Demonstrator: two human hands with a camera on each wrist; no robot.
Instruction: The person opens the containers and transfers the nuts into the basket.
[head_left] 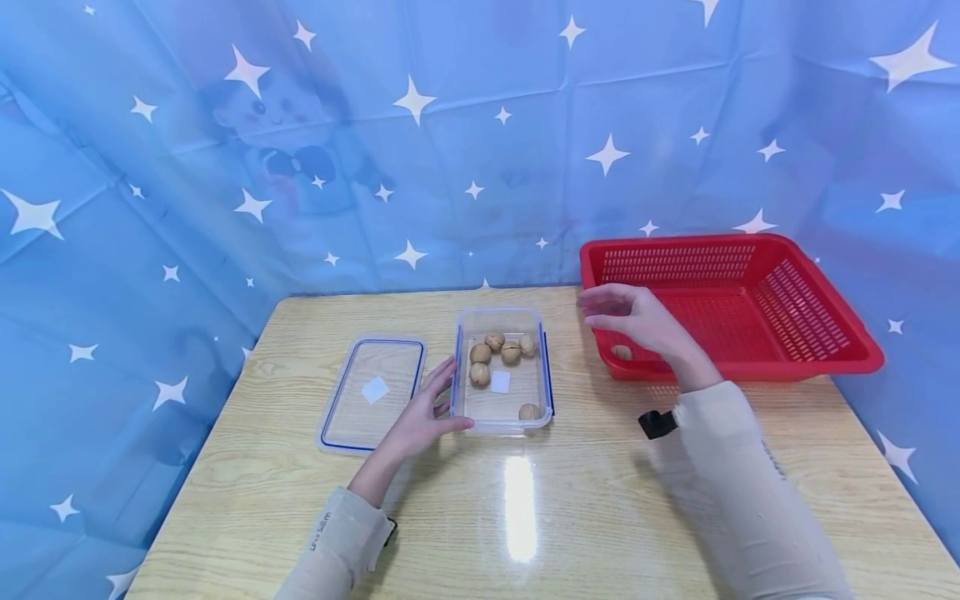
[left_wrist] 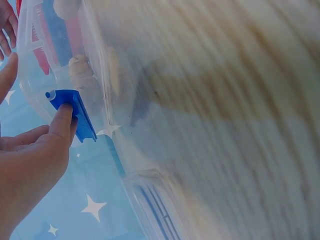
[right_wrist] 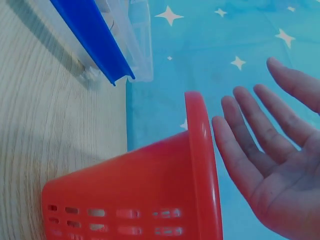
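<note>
A clear plastic box [head_left: 501, 410] with blue side latches stands on the table, with several walnuts [head_left: 511, 352] inside. My left hand [head_left: 420, 423] lies against its left side, thumb at the front corner. In the left wrist view, fingertips of this hand touch a blue latch [left_wrist: 75, 112] that hangs folded down. Over the left rim of a red plastic basket [head_left: 750, 367] hovers my right hand [head_left: 633, 317], its palm bare and fingers slightly bent in the right wrist view. Nothing is held in it there.
The box's clear lid [head_left: 372, 392], with a blue seal, lies flat on the wooden table [head_left: 465, 517] left of the box. A blue star-patterned cloth [head_left: 480, 150] hangs behind the table. The perforated basket occupies the back right corner.
</note>
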